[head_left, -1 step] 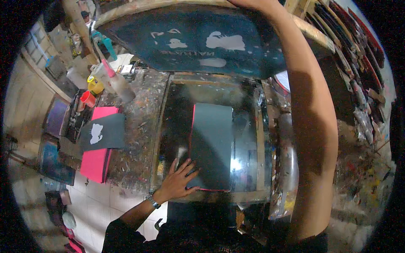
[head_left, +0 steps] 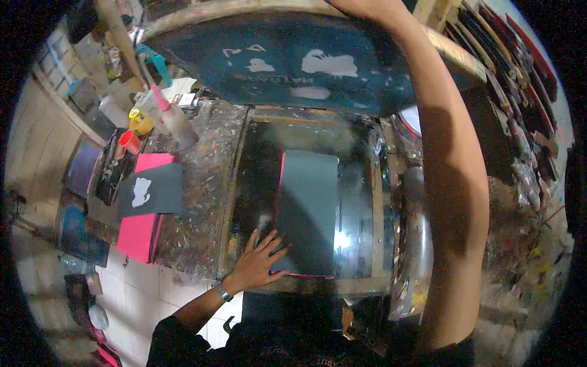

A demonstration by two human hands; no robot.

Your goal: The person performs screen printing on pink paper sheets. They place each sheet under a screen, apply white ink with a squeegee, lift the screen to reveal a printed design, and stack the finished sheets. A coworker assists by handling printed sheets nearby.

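My left hand (head_left: pixel 255 264) lies flat with its fingers spread, over the lower left edge of a dark grey sheet (head_left: pixel 309 202). A thin pink border shows along that sheet's left and bottom edges. It rests on a glass panel (head_left: pixel 358 183) set in a wooden frame. Above it a silk-screen printing frame (head_left: pixel 269 70) stands tilted up, its dark mesh bearing pale cat-shaped openings. My right hand (head_left: pixel 367 5) grips the top rim of that frame; its fingers are mostly cut off by the picture's upper edge.
To the left, a grey sheet with a white cat print (head_left: pixel 142 192) lies across a pink stack (head_left: pixel 139 240). Behind are a red cup (head_left: pixel 129 142), a yellow container (head_left: pixel 140 122) and a pink-nozzled bottle (head_left: pixel 178 125). Several frames (head_left: pixel 510 79) lean at the far right.
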